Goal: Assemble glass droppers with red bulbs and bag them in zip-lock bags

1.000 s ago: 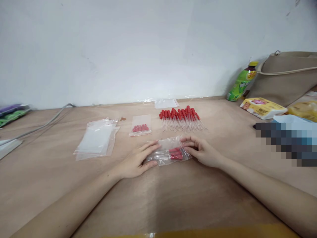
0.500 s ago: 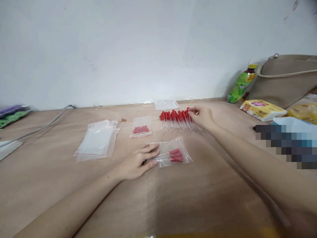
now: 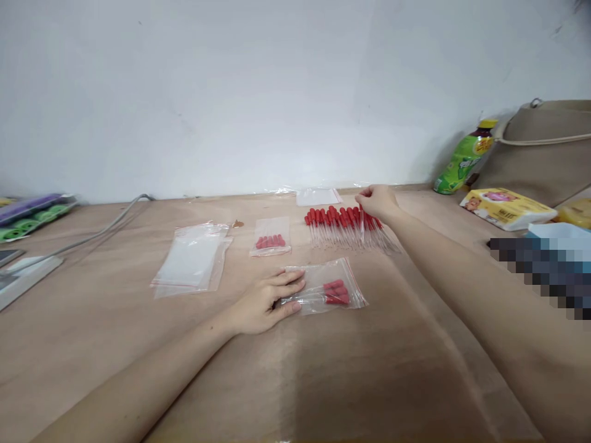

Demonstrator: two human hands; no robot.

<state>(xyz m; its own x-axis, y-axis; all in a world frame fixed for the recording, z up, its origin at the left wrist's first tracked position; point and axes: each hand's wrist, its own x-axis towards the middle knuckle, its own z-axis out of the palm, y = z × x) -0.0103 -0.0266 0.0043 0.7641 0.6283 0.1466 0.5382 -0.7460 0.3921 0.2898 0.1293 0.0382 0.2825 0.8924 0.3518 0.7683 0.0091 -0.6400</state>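
A clear zip-lock bag lies in front of me with three red-bulbed droppers in it, their clear stems pointing left. My left hand rests over the bag's left end, fingers stretched out and thumb apart from them. Beyond the bag is a row of several droppers with red bulbs toward the wall. At the row's right part, my right hand pinches one dropper near its bulb; its clear stem hangs down over the others, and the fingertips largely hide its bulb.
A filled bag with red bulbs lies left of the row, a stack of flat zip bags farther left. One white bag lies by the wall. A bottle, tissue pack, handbag and cable flank the table.
My right hand has risen slightly from the row's right end, with a dropper now hanging from its fingers. My left hand stays on the bag. The whole view has shifted a little.
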